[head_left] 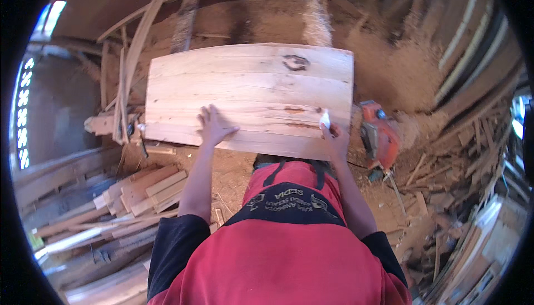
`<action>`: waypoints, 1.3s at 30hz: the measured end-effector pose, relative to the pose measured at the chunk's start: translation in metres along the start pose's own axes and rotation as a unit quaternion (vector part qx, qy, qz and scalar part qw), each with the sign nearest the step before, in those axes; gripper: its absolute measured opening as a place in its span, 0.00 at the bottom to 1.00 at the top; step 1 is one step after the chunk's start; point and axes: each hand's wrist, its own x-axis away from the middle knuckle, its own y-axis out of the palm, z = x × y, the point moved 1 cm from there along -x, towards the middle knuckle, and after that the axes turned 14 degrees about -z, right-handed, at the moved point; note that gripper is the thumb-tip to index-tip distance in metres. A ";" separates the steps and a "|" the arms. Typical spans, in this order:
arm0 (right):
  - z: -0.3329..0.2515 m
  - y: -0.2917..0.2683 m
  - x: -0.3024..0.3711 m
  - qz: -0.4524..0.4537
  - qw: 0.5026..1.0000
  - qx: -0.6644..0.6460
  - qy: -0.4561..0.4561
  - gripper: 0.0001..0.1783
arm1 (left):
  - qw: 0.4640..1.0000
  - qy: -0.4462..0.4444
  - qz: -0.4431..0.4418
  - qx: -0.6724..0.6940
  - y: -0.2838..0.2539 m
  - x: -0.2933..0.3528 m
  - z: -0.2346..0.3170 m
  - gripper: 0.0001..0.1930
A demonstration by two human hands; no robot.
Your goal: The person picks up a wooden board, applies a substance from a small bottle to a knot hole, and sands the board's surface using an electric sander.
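Note:
A wide pale wooden panel (245,88) of several joined boards lies in front of me, with a dark knot near its far right and reddish-brown marks nearer my right hand. My left hand (214,130) rests on the panel near its close edge, fingers spread, holding nothing. Above the panel's near right part, my right hand (335,138) has its fingers closed on a small white shiny piece (325,118). What kind of thing that piece is, I cannot make out.
A red power tool (381,135), apparently a planer, stands just right of the panel. Cut boards (150,188) are stacked at the lower left, and wood scraps (461,155) pile up on the right. Sawdust (389,63) covers the ground. Long planks (139,55) lean at the far left.

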 end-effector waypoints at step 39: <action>-0.133 0.364 0.006 -0.192 0.967 0.152 0.062 0.15 | 0.874 -0.091 0.292 0.378 -0.085 -0.171 -0.481 0.14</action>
